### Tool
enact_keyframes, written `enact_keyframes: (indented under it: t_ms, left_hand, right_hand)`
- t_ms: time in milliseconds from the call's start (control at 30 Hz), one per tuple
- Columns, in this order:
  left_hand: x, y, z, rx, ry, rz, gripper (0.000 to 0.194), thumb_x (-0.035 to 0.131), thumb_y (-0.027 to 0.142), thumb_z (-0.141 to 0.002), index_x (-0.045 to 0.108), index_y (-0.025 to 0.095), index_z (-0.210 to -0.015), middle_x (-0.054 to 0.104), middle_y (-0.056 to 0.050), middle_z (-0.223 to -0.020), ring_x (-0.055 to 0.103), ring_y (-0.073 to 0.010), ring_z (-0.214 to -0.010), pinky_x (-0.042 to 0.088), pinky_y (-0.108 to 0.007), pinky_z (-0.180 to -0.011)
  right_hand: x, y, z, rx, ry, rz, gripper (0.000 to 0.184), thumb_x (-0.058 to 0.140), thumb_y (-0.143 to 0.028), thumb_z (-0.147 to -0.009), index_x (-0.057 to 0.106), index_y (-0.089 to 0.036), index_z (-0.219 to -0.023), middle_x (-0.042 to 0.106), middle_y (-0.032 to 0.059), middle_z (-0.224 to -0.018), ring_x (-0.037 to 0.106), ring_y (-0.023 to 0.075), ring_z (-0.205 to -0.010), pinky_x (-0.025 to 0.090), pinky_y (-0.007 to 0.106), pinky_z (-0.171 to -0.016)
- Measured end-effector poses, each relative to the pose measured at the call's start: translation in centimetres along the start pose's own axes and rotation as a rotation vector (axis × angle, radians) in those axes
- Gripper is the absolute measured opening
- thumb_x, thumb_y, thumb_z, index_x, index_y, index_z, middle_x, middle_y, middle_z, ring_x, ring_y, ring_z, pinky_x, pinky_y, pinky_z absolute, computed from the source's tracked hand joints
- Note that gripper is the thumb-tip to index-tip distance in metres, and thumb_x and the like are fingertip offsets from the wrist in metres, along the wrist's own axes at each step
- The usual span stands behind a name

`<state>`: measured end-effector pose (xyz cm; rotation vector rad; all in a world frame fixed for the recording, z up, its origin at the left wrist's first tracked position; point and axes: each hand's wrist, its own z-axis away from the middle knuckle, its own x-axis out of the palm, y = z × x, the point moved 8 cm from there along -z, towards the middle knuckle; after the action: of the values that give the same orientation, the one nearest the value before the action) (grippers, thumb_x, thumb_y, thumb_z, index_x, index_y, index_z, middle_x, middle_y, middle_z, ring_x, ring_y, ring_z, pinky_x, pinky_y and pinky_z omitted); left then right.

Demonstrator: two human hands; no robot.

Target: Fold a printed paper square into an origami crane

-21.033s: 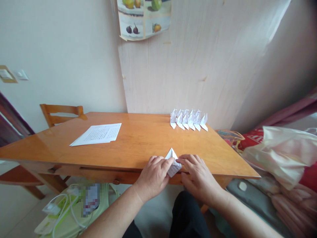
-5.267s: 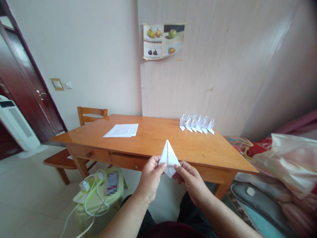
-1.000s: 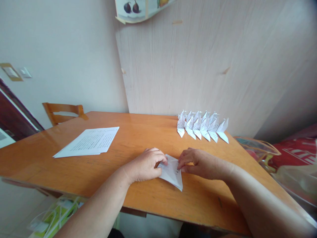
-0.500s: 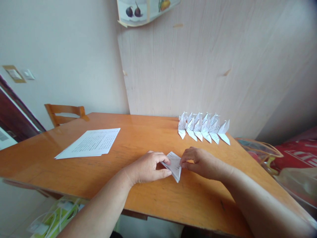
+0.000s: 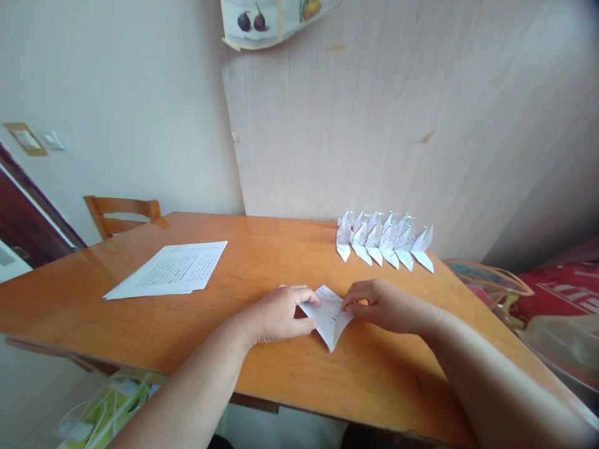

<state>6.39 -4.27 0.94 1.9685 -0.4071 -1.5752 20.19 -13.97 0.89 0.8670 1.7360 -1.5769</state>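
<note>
A small folded piece of printed white paper [image 5: 330,318] lies on the wooden table [image 5: 224,337] in front of me, its point toward me. My left hand [image 5: 277,315] pinches its left corner between thumb and fingers. On the other side my right hand [image 5: 381,304] presses its fingertips down on the right corner. Both hands rest on the tabletop.
A row of several finished folded paper pieces [image 5: 384,240] stands at the back right, by the pale wood panel. Printed sheets [image 5: 171,269] lie at the back left. A wooden chair [image 5: 122,212] stands behind the table, bags [image 5: 552,312] to the right, a green thing with cables [image 5: 105,411] below.
Over the last second the folded paper has been turned and flattened, its tip now pointing at me. Earlier I held it in the air off the table's edge.
</note>
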Motion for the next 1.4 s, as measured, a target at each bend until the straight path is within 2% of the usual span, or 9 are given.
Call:
enact_keyframes:
  t_ms: [167, 367, 533, 700, 900, 1067, 1400]
  left_hand:
    - [0.1, 0.1, 0.0, 0.000, -0.029, -0.056, 0.036, 0.067, 0.022, -0.077, 0.067, 0.024, -0.113, 0.069, -0.003, -0.115, 0.063, -0.0228, -0.103, 0.049, -0.033, -0.090]
    - [0.1, 0.3, 0.1, 0.030, -0.040, -0.077, 0.034, 0.067, 0.023, -0.078, 0.067, 0.025, -0.112, 0.068, -0.003, -0.115, 0.062, -0.0232, -0.106, 0.048, -0.034, -0.092]
    - [0.2, 0.3, 0.1, 0.038, -0.052, -0.079, 0.031, 0.067, 0.027, -0.080, 0.067, 0.024, -0.111, 0.068, -0.003, -0.112, 0.062, -0.0223, -0.102, 0.048, -0.033, -0.089]
    - [0.2, 0.4, 0.0, 0.060, -0.042, -0.056, 0.024, 0.067, 0.023, -0.080, 0.067, 0.024, -0.104, 0.068, -0.001, -0.103, 0.062, -0.0196, -0.093, 0.048, -0.030, -0.084]
    - [0.2, 0.2, -0.1, 0.039, -0.036, 0.027, 0.017, 0.065, 0.028, -0.085, 0.067, 0.023, -0.101, 0.068, -0.001, -0.100, 0.063, -0.0176, -0.088, 0.048, -0.029, -0.081]
    - [0.3, 0.1, -0.2, 0.015, -0.040, 0.127, 0.020, 0.060, 0.037, -0.092, 0.067, 0.021, -0.101, 0.069, -0.002, -0.101, 0.064, -0.0168, -0.090, 0.049, -0.028, -0.079]
    - [0.5, -0.3, -0.3, -0.020, -0.053, 0.140, 0.025, 0.059, 0.041, -0.092, 0.067, 0.021, -0.103, 0.069, -0.003, -0.101, 0.064, -0.0173, -0.089, 0.050, -0.028, -0.078]
  right_hand:
    - [-0.2, -0.7, 0.1, 0.012, 0.002, 0.047, 0.020, 0.057, -0.015, -0.086, 0.076, -0.023, -0.091, 0.073, 0.0036, -0.094, 0.065, 0.0186, -0.086, 0.048, 0.030, -0.078]
    - [0.1, -2.2, 0.7, -0.049, -0.079, 0.067, 0.025, 0.069, -0.016, -0.078, 0.076, -0.025, -0.101, 0.068, 0.0035, -0.103, 0.064, 0.0186, -0.092, 0.049, 0.030, -0.085]
    - [0.1, -2.2, 0.6, -0.097, -0.049, 0.070, 0.018, 0.064, -0.015, -0.086, 0.077, -0.023, -0.095, 0.069, 0.0042, -0.098, 0.064, 0.0179, -0.093, 0.048, 0.030, -0.086]
    - [0.2, -2.2, 0.3, -0.132, -0.039, 0.074, 0.020, 0.059, -0.017, -0.092, 0.077, -0.024, -0.093, 0.071, 0.0031, -0.093, 0.064, 0.0174, -0.090, 0.048, 0.030, -0.084]
    - [-0.1, -1.1, 0.0, -0.049, 0.028, 0.076, 0.017, 0.059, -0.018, -0.090, 0.075, -0.023, -0.088, 0.070, 0.0032, -0.092, 0.064, 0.0179, -0.086, 0.047, 0.031, -0.080]
    - [-0.2, -0.3, 0.0, 0.003, 0.031, -0.003, 0.015, 0.060, -0.018, -0.086, 0.075, -0.022, -0.087, 0.071, 0.0029, -0.090, 0.064, 0.0172, -0.084, 0.048, 0.030, -0.077]
    - [-0.3, 0.0, 0.0, 0.041, 0.032, -0.047, 0.018, 0.058, -0.018, -0.085, 0.074, -0.022, -0.086, 0.072, 0.0034, -0.092, 0.065, 0.0187, -0.086, 0.048, 0.031, -0.078]
